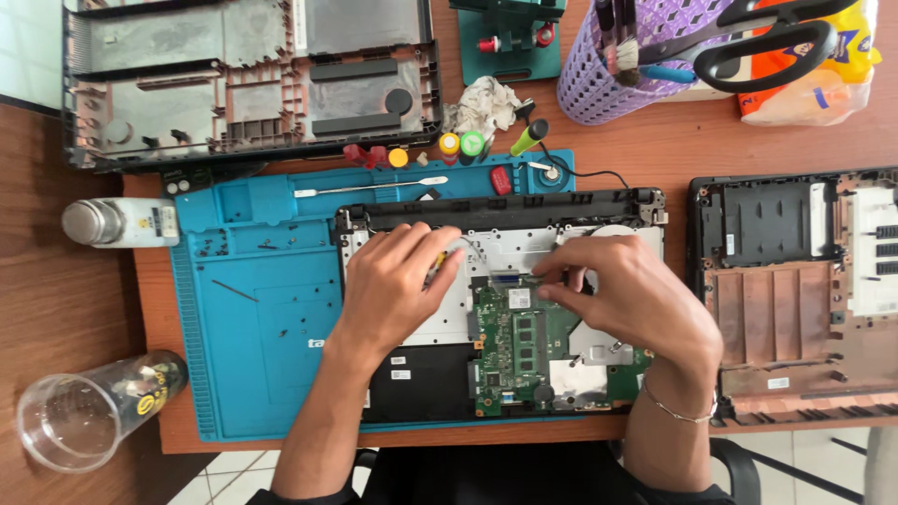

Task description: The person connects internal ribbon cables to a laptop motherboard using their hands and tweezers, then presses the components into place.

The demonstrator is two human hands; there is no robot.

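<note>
An opened laptop chassis (496,309) lies on a blue repair mat (253,318), its green motherboard (524,346) exposed, probably so that loose screws stay on the mat rather than the wooden desk (56,299). The left hand (393,285) rests on the pale inner plate just left of the motherboard, fingers curled around a small yellow-handled tool (436,266), likely a screwdriver; its tip is hidden under the fingers. The right hand (627,290) sits over the motherboard's upper right edge, thumb and fingertips pinched together on something too small to identify, perhaps a cable or connector. Beyond the chassis, along the mat's far edge, lie a metal spudger (374,186) and several coloured caps (449,145). Two other stripped laptop shells flank the chassis: one (253,79) above the mat, one (804,290) to the right, cut off by the frame. A clear cup (84,416) lies tipped on its side left of the mat, and a purple basket (617,75) holds scissors (748,42).
</note>
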